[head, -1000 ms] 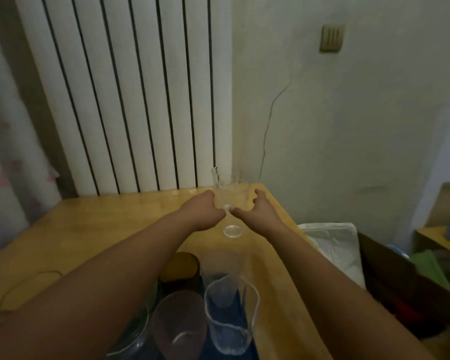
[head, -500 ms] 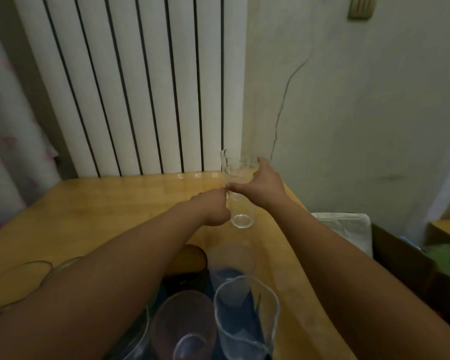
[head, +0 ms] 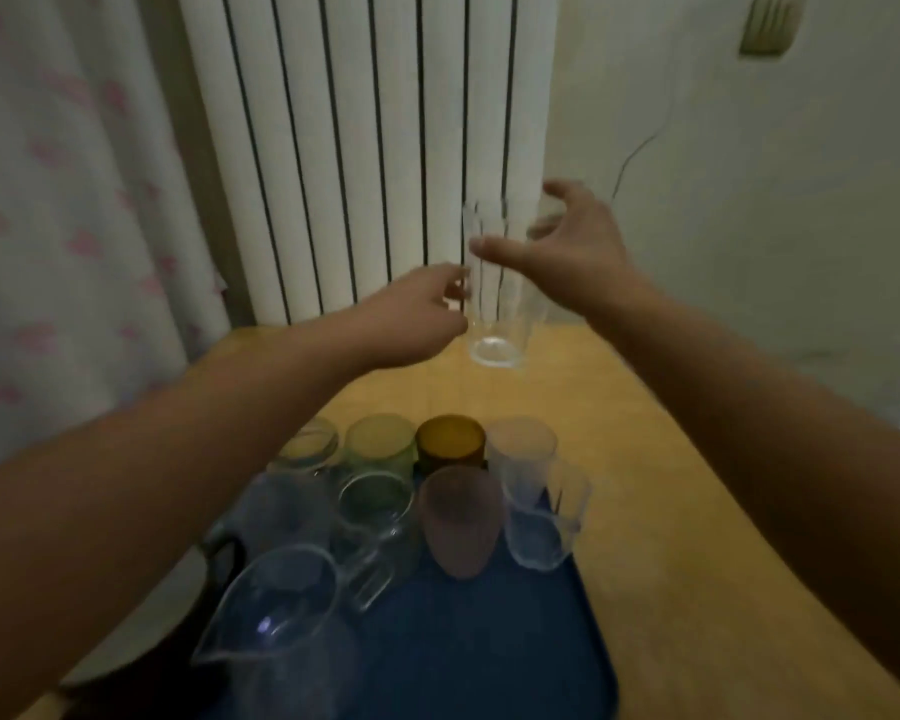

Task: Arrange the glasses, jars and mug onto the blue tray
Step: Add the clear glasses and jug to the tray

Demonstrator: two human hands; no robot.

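Two hands on one clear glass (head: 497,298) now, and it's off the surface, where half a second back it sat at the far right corner. Left hand (head: 411,319) has its fingers curled against the glass's left side low down; too blurry to say how firm that grip is. Right hand (head: 567,246) is up at the rim, thumb across the front, fingers (head: 559,192) spread and curled round the far side. So the pickup looks done, I'd guess. What's left is carrying it back to the blue tray (head: 489,641) at the near edge, already crowded with glasses, free space mostly near-right.
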